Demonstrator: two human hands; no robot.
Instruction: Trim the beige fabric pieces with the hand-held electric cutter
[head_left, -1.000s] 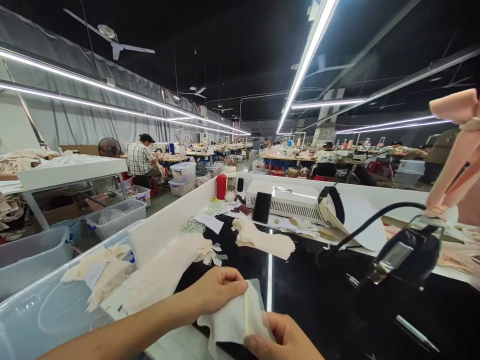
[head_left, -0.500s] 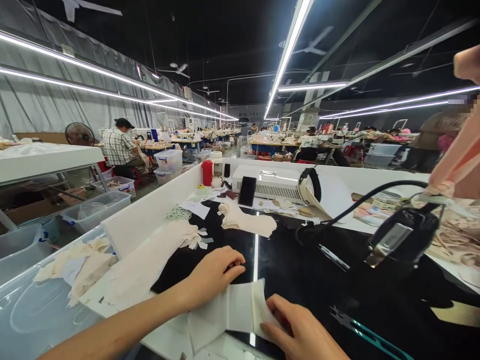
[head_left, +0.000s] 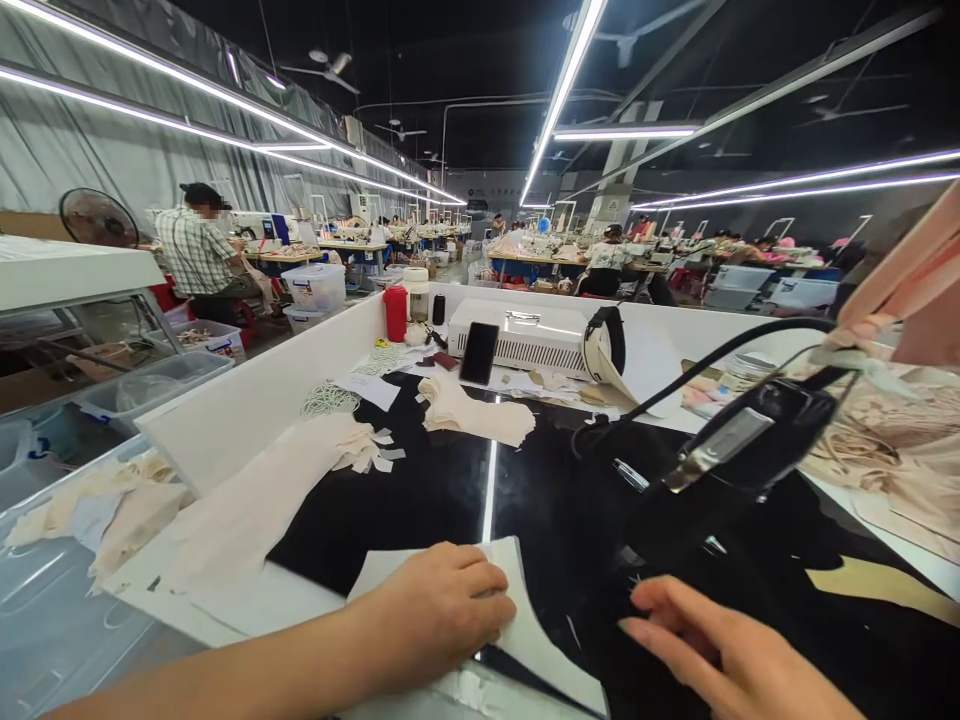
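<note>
My left hand (head_left: 442, 610) now presses the white cloth (head_left: 517, 600) flat on the black tabletop (head_left: 570, 500); my right hand (head_left: 720, 660) let go, fingers open.

Long ceiling light strips (head_left: 559, 95) bright against a dark roof, one streak of glare on the glossy black table (head_left: 489, 478), wide-angle bending at the edges, nearest hands slightly soft.

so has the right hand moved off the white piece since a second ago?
Yes. The right hand left the white piece and moved right, over the black tabletop.
</note>
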